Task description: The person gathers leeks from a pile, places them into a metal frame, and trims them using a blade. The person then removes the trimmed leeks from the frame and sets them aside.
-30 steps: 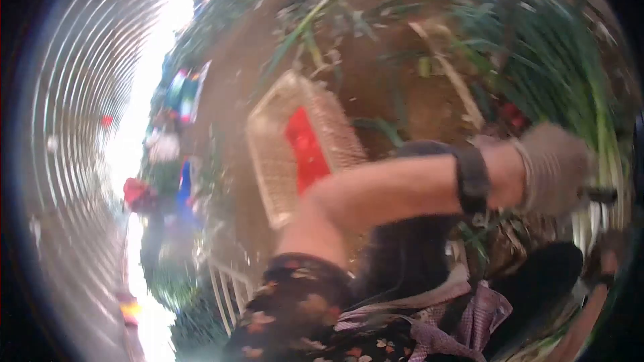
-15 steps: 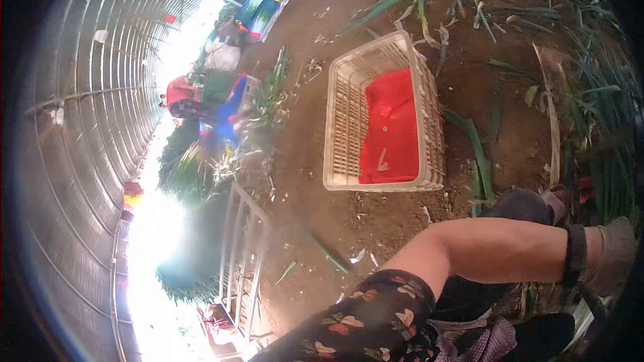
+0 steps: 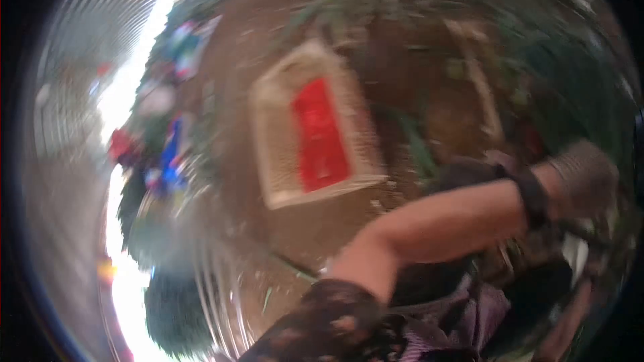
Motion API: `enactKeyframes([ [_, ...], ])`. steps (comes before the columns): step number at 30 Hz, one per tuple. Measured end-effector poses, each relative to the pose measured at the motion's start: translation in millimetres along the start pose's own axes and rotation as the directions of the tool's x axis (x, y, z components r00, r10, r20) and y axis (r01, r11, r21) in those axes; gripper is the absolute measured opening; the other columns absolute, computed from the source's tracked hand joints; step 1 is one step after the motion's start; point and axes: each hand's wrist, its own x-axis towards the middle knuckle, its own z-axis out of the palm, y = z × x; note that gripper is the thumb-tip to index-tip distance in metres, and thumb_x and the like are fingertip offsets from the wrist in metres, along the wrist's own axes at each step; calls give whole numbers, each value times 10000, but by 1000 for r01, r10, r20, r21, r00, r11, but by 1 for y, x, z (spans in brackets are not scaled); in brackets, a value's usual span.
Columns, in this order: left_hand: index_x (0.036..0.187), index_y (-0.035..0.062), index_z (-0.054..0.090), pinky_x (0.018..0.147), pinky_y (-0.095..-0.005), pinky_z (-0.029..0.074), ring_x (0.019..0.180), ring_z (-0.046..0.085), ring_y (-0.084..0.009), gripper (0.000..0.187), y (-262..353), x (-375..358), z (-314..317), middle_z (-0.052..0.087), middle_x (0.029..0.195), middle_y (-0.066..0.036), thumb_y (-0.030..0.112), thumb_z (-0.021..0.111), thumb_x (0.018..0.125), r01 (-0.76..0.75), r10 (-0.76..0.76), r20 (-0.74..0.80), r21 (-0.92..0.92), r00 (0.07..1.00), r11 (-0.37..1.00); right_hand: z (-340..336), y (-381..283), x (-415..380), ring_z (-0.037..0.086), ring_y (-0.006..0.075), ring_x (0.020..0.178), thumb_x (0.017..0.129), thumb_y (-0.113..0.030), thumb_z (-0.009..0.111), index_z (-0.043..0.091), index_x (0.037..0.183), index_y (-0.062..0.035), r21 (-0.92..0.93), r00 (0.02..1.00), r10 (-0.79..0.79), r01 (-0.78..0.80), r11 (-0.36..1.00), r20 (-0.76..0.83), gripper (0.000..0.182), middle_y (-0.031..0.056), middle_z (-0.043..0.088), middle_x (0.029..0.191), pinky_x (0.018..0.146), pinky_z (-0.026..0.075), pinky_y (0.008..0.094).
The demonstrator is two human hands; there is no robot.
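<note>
My left hand (image 3: 585, 177), in a greyish glove, is at the right edge of the head view, at the end of a bare forearm with a black band at the wrist. Its fingers are smeared by motion, so I cannot tell what it grips. Dark clothing and a purplish checked cloth (image 3: 453, 318) lie just under this arm. Nearest to the hand are green leek-like leaves (image 3: 563, 94). A pale plastic crate (image 3: 274, 141) with a red sheet (image 3: 320, 137) in its bottom stands on the soil beyond the forearm. My right hand is out of view.
Cut leaves and stalks are scattered over the brown soil (image 3: 235, 60). A pale metal frame (image 3: 213, 295) stands at lower left by a dark green heap (image 3: 171, 308). Another person in red (image 3: 121, 144) is far off, near the ribbed greenhouse wall (image 3: 67, 181).
The view has swung and blurred; the crate appears further left and tilted. My left forearm and gloved hand appear higher in the picture.
</note>
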Motion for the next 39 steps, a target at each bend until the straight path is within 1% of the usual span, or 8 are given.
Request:
enactKeyframes([
  [1, 677, 143, 694, 457, -329, 431, 574, 599, -189, 57, 1, 2, -33, 615, 647, -1, 128, 671, 726, -74, 25, 276, 169, 961, 983, 1, 2, -2, 590, 326, 1173, 896, -174, 491, 587, 1277, -90, 26, 1000, -10, 10, 1000, -17, 403, 189, 594, 1293, 1003, 460, 423],
  [3, 842, 87, 707, 519, -337, 524, 656, 673, -197, 102, -6, -2, -38, 675, 746, -57, 166, 644, 842, -158, 129, 125, 260, 984, 952, -3, 10, -8, 592, 326, 1170, 893, -170, 490, 586, 1280, -89, 104, 993, -36, 48, 993, -113, 406, 191, 594, 1293, 1001, 461, 424],
  [5, 983, 19, 670, 668, -362, 543, 788, 703, -228, 204, -6, 4, -36, 687, 818, -125, 202, 639, 898, 281, -311, 34, -526, 950, 803, -9, -5, -4, 595, 326, 1167, 891, -166, 490, 585, 1282, -88, 175, 965, -100, 144, 974, -242, 410, 193, 594, 1292, 999, 463, 426],
  [14, 1015, 36, 661, 751, -322, 503, 805, 672, -272, 228, -30, 21, -26, 678, 910, -177, 231, 607, 909, 218, -264, -1, -559, 965, 800, -112, -30, -111, 608, 374, 1059, 865, -265, 611, 600, 1250, -140, -146, 944, 246, -280, 949, -218, 404, 180, 652, 1144, 895, 487, 443],
  [17, 1113, 43, 646, 822, -287, 498, 876, 648, -156, 254, -21, 46, -15, 675, 961, -121, 182, 599, 905, 282, -190, 289, -319, 938, 905, -131, -11, -142, 637, 395, 963, 917, -359, 525, 653, 1168, -161, 37, 908, 412, -410, 911, -80, 344, 199, 658, 1092, 814, 511, 477],
  [22, 1137, 53, 648, 925, -392, 490, 1052, 629, -326, 329, -19, 104, 51, 645, 1152, -163, 258, 589, 887, -152, 140, 506, -18, 851, 988, -114, 26, -128, 655, 376, 922, 889, -318, 556, 672, 1082, -143, -46, 922, 387, -386, 922, 15, 285, 173, 684, 1005, 787, 520, 466],
  [34, 1233, 150, 623, 1102, -553, 299, 1327, 421, -236, 387, -13, 156, 229, 527, 1377, -54, 115, 523, 862, -540, 206, 662, 350, 721, 765, -41, 55, -56, 668, 320, 987, 853, -140, 574, 659, 1074, -162, -313, 957, 239, -180, 933, 163, 238, 81, 686, 1087, 870, 512, 428],
  [39, 1129, 139, 637, 1009, -533, 358, 1130, 576, -254, 279, -13, 159, 229, 616, 1209, -48, 150, 539, 869, -588, 292, 593, 395, 750, 706, -51, 47, -57, 683, 323, 926, 816, -157, 633, 646, 1045, -91, -384, 928, 268, -155, 910, 260, 239, 138, 696, 949, 808, 525, 435],
])
